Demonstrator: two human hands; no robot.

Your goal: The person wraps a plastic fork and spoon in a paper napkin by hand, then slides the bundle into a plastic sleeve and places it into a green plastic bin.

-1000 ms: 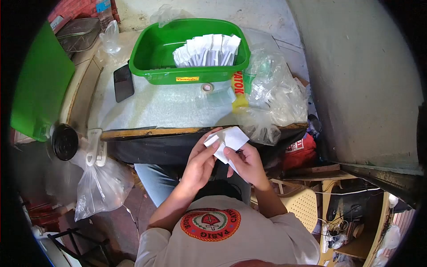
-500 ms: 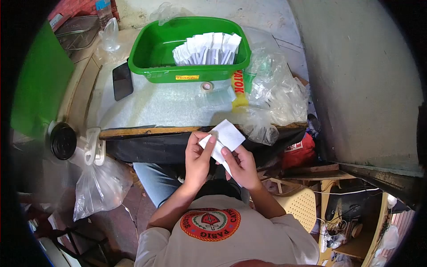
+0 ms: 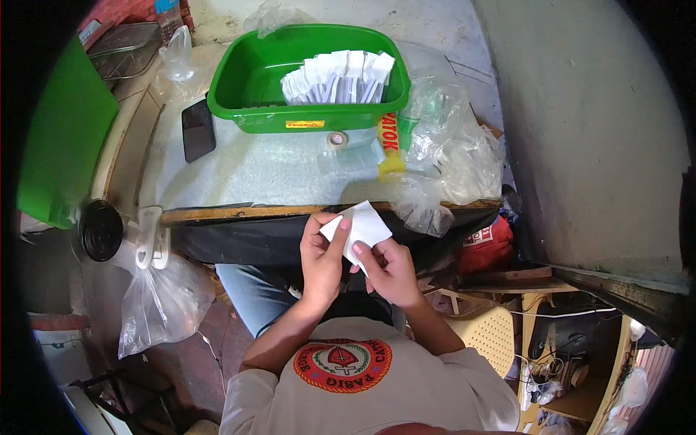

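Observation:
Between my two hands, just in front of the table edge, is a folded white paper napkin (image 3: 368,226). My left hand (image 3: 321,254) pinches its left side, thumb on top. My right hand (image 3: 394,272) grips the lower right part, its thumb pressed on the paper near the fold. Fingers behind the napkin are partly hidden. Beyond them on the table stands a green plastic basin (image 3: 243,119), and in its right half several folded white napkins (image 3: 337,76) are lined up in a fanned row.
A phone (image 3: 198,130) lies left of the basin. In front of the basin are a tape roll (image 3: 336,140) and a clear plastic sleeve (image 3: 355,156). Crumpled plastic bags (image 3: 464,159) cover the table's right side. A clear bag (image 3: 163,304) hangs at the left edge.
The napkin's upper flap has shifted left and slightly down, and its outline is more compact. Both hands keep hold of it, almost in place.

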